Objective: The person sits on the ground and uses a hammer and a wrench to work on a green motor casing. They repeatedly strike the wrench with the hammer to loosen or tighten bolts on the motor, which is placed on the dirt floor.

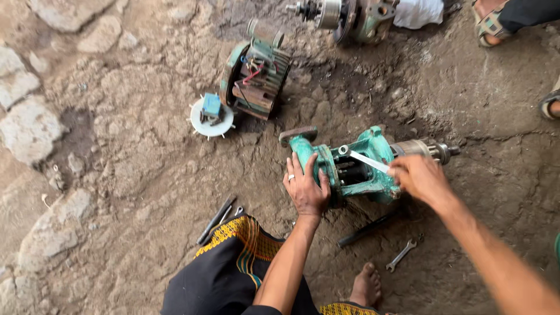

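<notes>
A green pump housing (373,149) with a steel shaft (429,149) lies on the dirt ground. My left hand (305,185) rests flat on its left end, fingers spread, a ring on one finger. My right hand (419,177) grips a silver wrench (364,159) whose head sits on a fitting in the open middle of the housing.
A green motor body (256,73) with wires and a white fan disc (211,116) lie farther back. Another motor part (350,16) sits at top. Loose tools (219,217), a dark bar (367,228) and a spanner (402,254) lie near my foot (366,284). Another person's sandalled feet (493,23) are top right.
</notes>
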